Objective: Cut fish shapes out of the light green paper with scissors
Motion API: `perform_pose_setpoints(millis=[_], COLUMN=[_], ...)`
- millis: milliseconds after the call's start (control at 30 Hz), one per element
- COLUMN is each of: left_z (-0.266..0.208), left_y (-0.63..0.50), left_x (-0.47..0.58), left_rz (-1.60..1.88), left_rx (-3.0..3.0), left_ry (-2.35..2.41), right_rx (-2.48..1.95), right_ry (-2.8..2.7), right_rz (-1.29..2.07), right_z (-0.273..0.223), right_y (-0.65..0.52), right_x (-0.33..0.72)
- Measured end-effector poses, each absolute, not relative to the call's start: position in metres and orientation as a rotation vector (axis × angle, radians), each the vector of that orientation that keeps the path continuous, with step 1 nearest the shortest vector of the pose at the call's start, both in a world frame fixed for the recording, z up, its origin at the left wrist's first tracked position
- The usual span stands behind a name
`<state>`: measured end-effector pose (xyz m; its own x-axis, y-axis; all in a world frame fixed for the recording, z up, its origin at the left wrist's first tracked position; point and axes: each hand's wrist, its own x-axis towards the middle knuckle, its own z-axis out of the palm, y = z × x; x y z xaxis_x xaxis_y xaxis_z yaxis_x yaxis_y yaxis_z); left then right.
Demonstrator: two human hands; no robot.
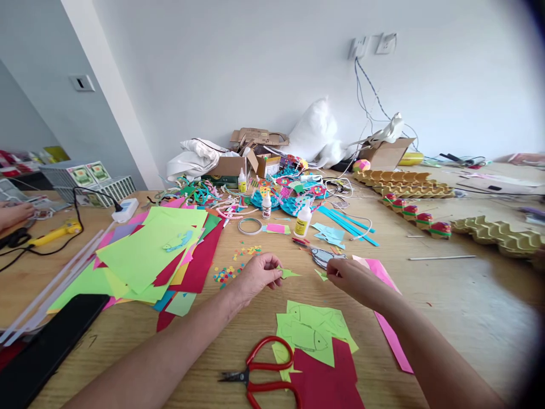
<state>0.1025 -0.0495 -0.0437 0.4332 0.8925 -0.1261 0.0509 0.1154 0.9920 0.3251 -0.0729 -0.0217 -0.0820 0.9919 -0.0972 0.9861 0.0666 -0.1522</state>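
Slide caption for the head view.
Left hand holds a green paper scrap, right hand another scrap, near red-handled scissors and fish drawings.

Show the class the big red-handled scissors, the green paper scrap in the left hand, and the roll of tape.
Scissors [243,376]: head view, at the pivot.
Green paper scrap [290,273]: head view, middle of its visible part.
Roll of tape [250,233]: head view, near edge of the ring.

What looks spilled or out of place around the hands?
The small coloured paper bits lie scattered loose on the tabletop, left of the left hand and outside any container, so they look spilled, though that may be deliberate. Nothing else near it or the right hand stands out.
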Motion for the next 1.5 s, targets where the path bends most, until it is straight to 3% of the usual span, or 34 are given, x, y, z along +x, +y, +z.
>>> perform_pose_setpoints(millis=[967,1500], left_z=[-0.046,-0.045], left_y=[-0.051,-0.051], left_x=[0.104,0.103], left_rz=[0.751,0.754], left_rx=[1.331,1.322], left_ry=[0.945,0.948], right_rx=[-2.421,-2.275], right_ry=[-2.186,-2.15], right_rz=[0.455,0.414], right_z=[-0.038,-0.035], right_y=[-0.058,-0.067], right_x=[0.322,0.318])
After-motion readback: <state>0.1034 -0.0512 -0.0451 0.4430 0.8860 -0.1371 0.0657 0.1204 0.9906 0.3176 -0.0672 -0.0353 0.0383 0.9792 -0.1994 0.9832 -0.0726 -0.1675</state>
